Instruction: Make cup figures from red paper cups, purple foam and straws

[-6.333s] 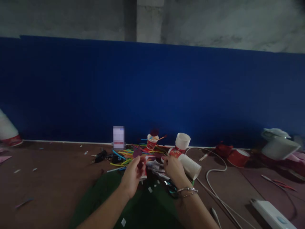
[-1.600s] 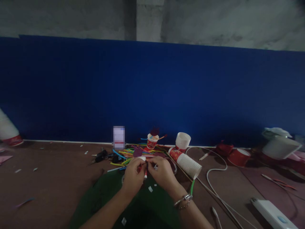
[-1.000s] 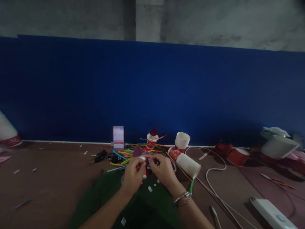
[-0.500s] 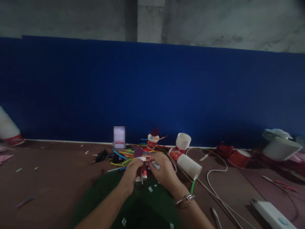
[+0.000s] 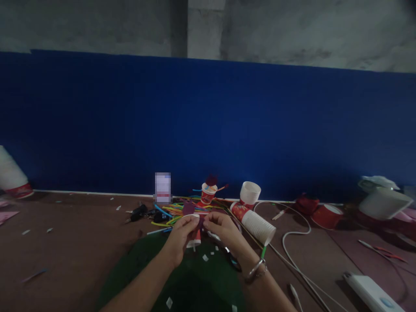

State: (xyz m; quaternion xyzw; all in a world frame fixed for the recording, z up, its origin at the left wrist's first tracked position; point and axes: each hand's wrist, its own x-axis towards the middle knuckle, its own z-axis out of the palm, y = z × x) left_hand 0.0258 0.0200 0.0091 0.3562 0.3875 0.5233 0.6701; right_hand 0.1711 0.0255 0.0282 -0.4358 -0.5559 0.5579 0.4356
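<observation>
Blue panel across the back, brown table below, and all the action sits dead centre! Left hand has its fingers closed on a cup, red and white, right there between the two hands. Right hand is alongside, fingertips pinching a dark scrap just beside that cup. Coloured straws lie beyond, and a stack rests on its side to the right.
</observation>
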